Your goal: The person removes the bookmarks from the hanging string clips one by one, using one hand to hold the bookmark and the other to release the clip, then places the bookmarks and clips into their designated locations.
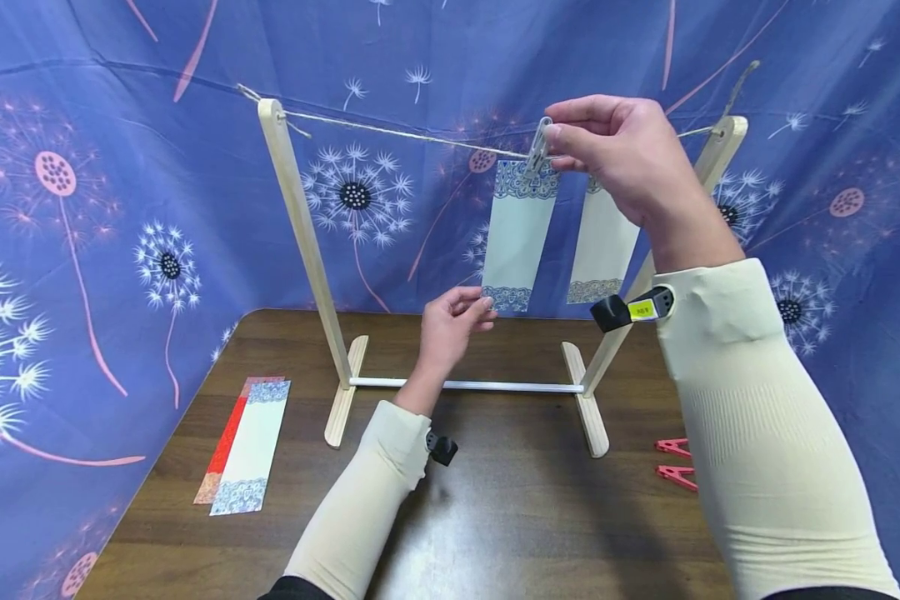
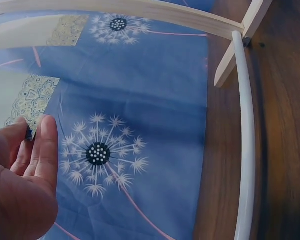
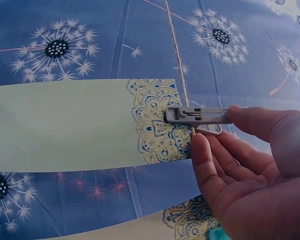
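Observation:
A pale card strip (image 1: 519,229) with patterned blue bands at both ends hangs just under the string (image 1: 405,132). At its top edge my right hand (image 1: 622,142) holds a grey clothespin (image 3: 197,116) between thumb and fingers, and the clothespin's nose overlaps the patterned band. Lower down, my left hand (image 1: 453,321) pinches the strip's bottom left corner between thumb and fingers. The left wrist view shows that patterned corner (image 2: 32,102) at the fingertips. Beside it hangs a second pale strip (image 1: 603,237), its top partly behind my right hand.
A wooden frame carries the string between its left post (image 1: 303,233) and right post (image 1: 720,154), with a white rod (image 1: 510,387) low across it. Red clothespins (image 1: 675,477) lie at the right. On the table's left, a white strip (image 1: 253,442) overlaps a red strip (image 1: 228,442).

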Demonstrator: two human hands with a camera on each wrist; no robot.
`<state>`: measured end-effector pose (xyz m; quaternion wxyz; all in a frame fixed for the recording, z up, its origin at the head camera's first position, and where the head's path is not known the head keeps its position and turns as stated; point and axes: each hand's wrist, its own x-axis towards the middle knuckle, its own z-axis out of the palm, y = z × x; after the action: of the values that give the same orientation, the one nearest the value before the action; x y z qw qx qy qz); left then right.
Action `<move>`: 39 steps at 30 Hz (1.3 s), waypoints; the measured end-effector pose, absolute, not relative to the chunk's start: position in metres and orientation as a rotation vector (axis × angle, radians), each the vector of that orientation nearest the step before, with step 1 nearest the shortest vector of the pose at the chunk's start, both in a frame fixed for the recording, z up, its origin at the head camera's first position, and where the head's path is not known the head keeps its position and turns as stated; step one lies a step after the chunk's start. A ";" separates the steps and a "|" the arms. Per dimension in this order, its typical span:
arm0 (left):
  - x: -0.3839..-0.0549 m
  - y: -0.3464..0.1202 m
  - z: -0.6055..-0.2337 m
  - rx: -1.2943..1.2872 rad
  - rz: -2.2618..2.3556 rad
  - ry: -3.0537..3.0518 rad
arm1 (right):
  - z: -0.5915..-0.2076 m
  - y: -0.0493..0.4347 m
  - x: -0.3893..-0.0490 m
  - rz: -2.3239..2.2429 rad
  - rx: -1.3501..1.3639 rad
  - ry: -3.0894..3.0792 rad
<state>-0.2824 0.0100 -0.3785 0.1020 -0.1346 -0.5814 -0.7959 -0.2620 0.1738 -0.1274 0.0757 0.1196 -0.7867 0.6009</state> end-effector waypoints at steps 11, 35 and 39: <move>-0.278 0.009 -0.381 -0.411 -2.375 -1.668 | -0.132 0.176 -0.264 2.033 0.401 -2.179; -0.269 0.010 -0.382 -0.432 -2.375 -1.664 | -0.136 0.174 -0.264 2.082 0.434 -1.793; -0.268 0.009 -0.384 -0.430 -2.379 -1.658 | -0.136 0.173 -0.265 2.120 0.421 -1.693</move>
<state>-0.2681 0.0094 -0.3845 0.1050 -0.1460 -0.5625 -0.8070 -0.2648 0.1733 -0.1365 0.1967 0.1503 -0.6047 0.7570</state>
